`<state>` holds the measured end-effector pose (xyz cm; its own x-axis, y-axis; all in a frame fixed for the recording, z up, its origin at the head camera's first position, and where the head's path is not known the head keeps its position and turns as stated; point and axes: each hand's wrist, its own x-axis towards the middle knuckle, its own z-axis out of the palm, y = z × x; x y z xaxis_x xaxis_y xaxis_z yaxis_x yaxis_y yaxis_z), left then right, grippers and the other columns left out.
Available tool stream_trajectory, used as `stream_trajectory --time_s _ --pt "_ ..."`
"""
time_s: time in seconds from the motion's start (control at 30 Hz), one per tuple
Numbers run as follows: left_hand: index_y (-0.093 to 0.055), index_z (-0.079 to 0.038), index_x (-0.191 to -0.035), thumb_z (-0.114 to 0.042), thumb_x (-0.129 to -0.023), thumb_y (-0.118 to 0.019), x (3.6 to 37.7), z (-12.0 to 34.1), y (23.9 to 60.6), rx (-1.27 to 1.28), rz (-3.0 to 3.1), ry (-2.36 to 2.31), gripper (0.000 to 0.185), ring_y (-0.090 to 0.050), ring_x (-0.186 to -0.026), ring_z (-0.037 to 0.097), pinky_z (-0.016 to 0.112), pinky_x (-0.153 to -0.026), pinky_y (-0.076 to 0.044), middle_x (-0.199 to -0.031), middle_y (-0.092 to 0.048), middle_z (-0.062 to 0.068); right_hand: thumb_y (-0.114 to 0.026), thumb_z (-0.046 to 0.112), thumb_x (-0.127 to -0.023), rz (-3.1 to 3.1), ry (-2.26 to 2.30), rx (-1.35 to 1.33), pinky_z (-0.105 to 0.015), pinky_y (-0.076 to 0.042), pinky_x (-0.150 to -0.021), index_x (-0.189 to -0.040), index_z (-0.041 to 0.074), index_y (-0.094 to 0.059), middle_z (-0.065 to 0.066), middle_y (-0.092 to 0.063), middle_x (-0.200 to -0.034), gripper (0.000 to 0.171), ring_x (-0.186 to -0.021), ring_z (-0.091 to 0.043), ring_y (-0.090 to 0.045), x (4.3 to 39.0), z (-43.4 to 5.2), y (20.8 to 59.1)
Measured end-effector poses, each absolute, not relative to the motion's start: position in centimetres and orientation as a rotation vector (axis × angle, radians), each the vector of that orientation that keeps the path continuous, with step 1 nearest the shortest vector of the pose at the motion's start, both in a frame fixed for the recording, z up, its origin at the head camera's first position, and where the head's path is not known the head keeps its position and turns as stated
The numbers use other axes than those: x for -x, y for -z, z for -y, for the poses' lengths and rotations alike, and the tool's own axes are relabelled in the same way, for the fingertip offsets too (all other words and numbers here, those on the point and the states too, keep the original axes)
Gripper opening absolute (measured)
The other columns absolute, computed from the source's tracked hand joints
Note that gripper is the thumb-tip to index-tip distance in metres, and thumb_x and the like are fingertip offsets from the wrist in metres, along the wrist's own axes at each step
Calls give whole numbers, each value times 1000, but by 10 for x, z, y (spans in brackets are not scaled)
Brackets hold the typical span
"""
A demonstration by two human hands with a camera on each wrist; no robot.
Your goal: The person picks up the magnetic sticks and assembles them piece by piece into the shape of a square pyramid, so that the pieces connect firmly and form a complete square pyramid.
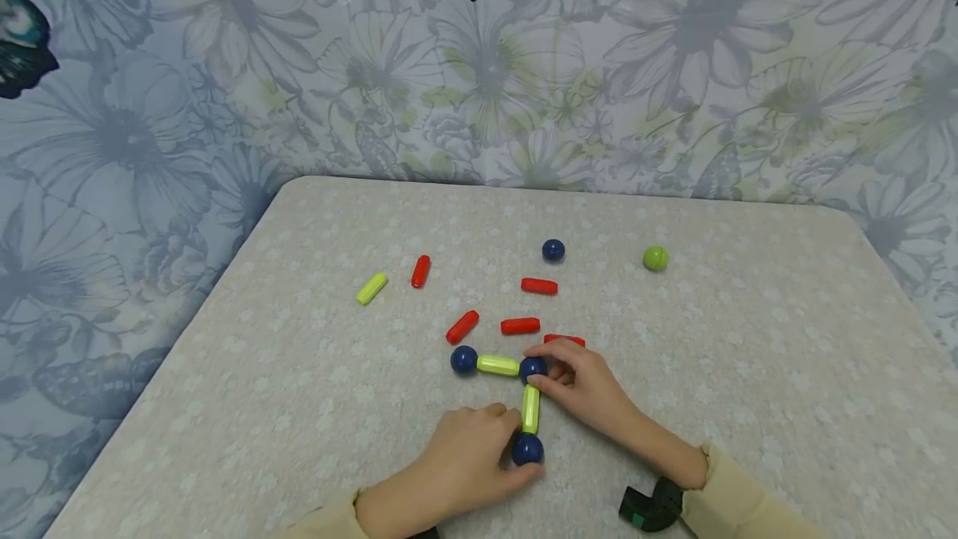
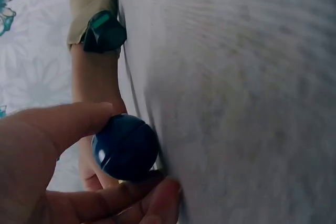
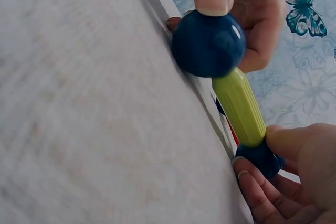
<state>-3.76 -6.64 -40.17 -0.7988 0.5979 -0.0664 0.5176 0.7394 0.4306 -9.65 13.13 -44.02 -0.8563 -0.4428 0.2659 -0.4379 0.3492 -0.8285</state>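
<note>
Two hands on one L-shaped chain of balls and rods, lower centre of the head view.
Left hand (image 1: 456,464): thumb and fingers pinch the near blue ball (image 1: 527,448) at the chain's bottom end; the left wrist view shows it held against the table (image 1: 748,339).
Right hand (image 1: 580,381): fingertips pinch the corner blue ball (image 1: 532,369), where both rods meet.
Chain: upright yellow rod (image 1: 530,408) joins near ball to corner ball; flat yellow rod (image 1: 497,365) runs left to the far blue ball (image 1: 463,359).
Handling, my read: light, hard, glossy plastic; balls slick and prone to roll; joints probably magnetic, likely to pivot or pop under side load.
Grip: take the balls at the joints, not mid-rod; support both ends when lifting.
Loose parts: red rods (image 1: 520,325) just above the chain; spare blue ball (image 1: 553,250) and green ball (image 1: 654,258) further up, well apart.
</note>
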Motion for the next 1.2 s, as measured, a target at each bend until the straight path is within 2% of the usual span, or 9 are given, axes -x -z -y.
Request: stream_trajectory --time_s 0.1,0.3,0.6,0.8,1.1,1.2 --pt "-64 -14 -89 -47 -80 -69 40 74 400 -928 -2670 -607 34 -43 -54 1 21 -46 -36 -71 -49 -13 -70 19 -85 -2562 1558 843 -25 -50 -60 -109 9 -66 5 -62 -94 26 -66 -8 -57 97 -132 439" --pt "-65 -18 -94 -42 -78 -73 54 102 390 -1039 -2492 -576 29 -44 -60 0 20 -51 -38 -74 -46 -16 -67 17 -88 -2574 1527 847 -25 -49 -59 -111 8 -66 2 -65 -100 25 -66 -8 -56 99 -132 437" --pt "-69 -16 -108 -25 -78 -77 82 137 378 -1107 -2287 -648 32 -51 -80 1 20 -73 -44 -94 -55 -17 -66 11 -88 -2593 1533 809 -25 -49 -57 -117 6 -62 1 -64 -93 30 -63 -8 -57 102 -133 434" --pt "-69 -17 -112 -16 -78 -78 99 148 377 -1122 -2269 -643 35 -53 -91 1 25 -83 -44 -99 -57 -16 -64 10 -90 -2579 1558 757 -25 -49 -55 -125 6 -57 -3 -63 -93 35 -60 -8 -58 102 -135 432" --pt "-70 -17 -112 -10 -76 -79 119 154 378 -1173 -2228 -631 38 -53 -89 3 27 -82 -45 -97 -57 -16 -61 15 -93 -2538 1542 689 -27 -49 -52 -133 6 -50 -4 -62 -93 42 -57 -9 -59 105 -136 431" --pt "-68 -16 -114 -13 -76 -79 121 152 378 -1145 -2242 -649 39 -53 -90 2 28 -82 -45 -99 -58 -15 -60 15 -94 -2511 1538 660 -27 -49 -52 -135 6 -47 -4 -61 -93 44 -57 -10 -59 104 -135 430"
